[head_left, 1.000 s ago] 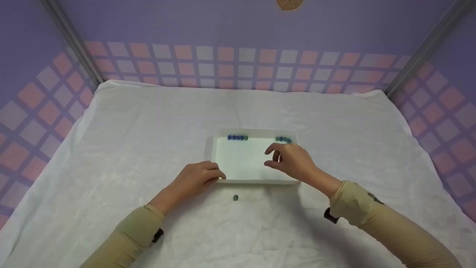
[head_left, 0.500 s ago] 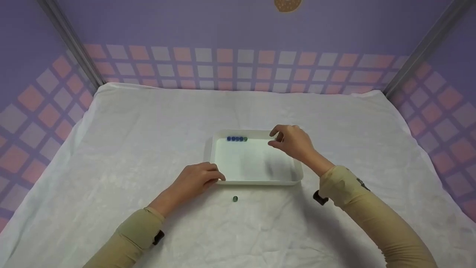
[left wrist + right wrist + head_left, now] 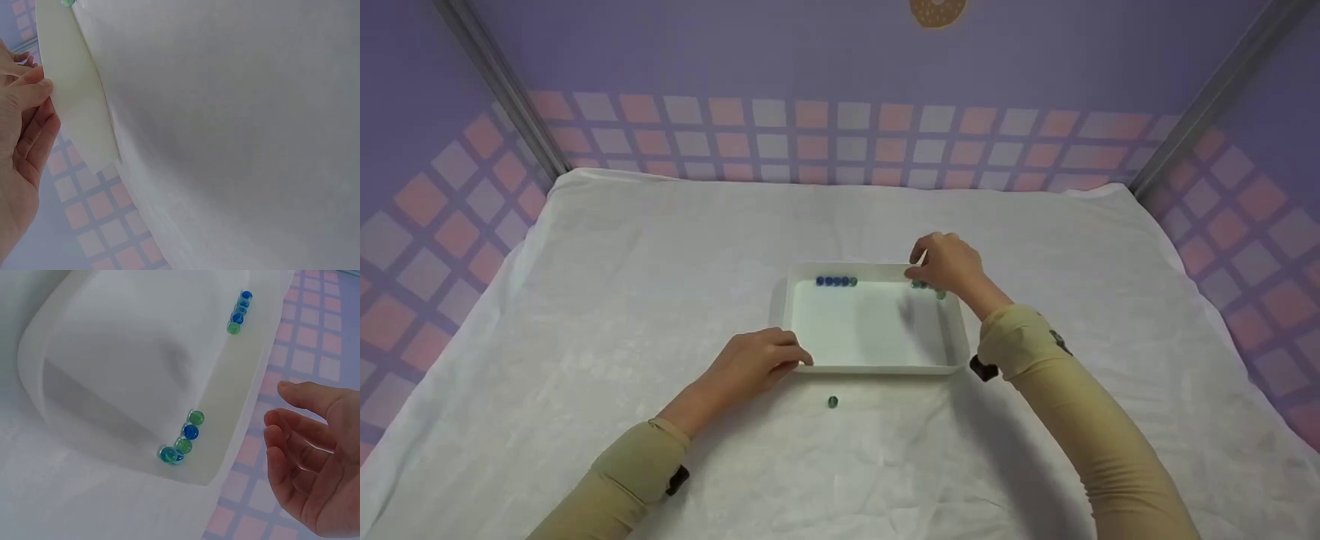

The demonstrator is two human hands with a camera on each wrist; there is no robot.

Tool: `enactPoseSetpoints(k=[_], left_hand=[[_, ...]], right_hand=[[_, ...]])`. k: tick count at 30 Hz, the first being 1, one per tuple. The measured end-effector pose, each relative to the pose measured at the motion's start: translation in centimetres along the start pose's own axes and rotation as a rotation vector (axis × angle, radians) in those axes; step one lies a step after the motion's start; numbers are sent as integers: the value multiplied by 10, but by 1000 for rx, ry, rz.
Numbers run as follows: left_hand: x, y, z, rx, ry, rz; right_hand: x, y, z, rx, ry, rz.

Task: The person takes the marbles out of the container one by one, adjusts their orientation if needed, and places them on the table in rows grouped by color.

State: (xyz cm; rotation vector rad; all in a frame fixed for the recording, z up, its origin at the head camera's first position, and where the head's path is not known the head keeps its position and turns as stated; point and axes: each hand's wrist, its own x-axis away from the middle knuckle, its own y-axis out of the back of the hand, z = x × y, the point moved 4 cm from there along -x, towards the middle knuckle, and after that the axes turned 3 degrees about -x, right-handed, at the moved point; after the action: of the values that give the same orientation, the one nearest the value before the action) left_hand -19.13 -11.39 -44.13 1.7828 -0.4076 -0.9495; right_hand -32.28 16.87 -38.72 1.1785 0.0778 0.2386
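Two bare hands are at a shallow white rectangular tray (image 3: 877, 369) on a white cloth (image 3: 660, 262). Head view, tray centre as clock face: the left hand (image 3: 761, 360) is at eight o'clock, fingertips on the corner; the right hand (image 3: 952, 262) is between one and two, above the far rim. A straight row of four blue and one green glassy round marbles (image 3: 837, 281) lies inside between ten and eleven; a second marble group (image 3: 941, 295), partly covered by the right hand, lies near two. One loose green glassy marble (image 3: 832, 402) sits on the cloth at seven, outside the tray.

Left wrist view: thumb and fingers pinch the tray's rim. The green scrap towards eleven is probably the loose marble, though cut off.

Right wrist view: the right hand's fingers are loosely bent, thumb apart, holding nothing. The second group shows five marbles, blue, green and blue-green, by the corner.
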Motion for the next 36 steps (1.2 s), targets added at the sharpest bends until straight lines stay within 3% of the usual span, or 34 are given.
enactPoseSetpoints(k=[11,21,36], left_hand=[[1,0,0,2,2,5],[2,1,1,16,-4,-4],[1,1,1,11,-4,-7]], right_hand=[[-18,-8,-7,28,-198,94],[-28,-12,-14,-7,-319,165],[-27,-26,-15,30,-384,66]])
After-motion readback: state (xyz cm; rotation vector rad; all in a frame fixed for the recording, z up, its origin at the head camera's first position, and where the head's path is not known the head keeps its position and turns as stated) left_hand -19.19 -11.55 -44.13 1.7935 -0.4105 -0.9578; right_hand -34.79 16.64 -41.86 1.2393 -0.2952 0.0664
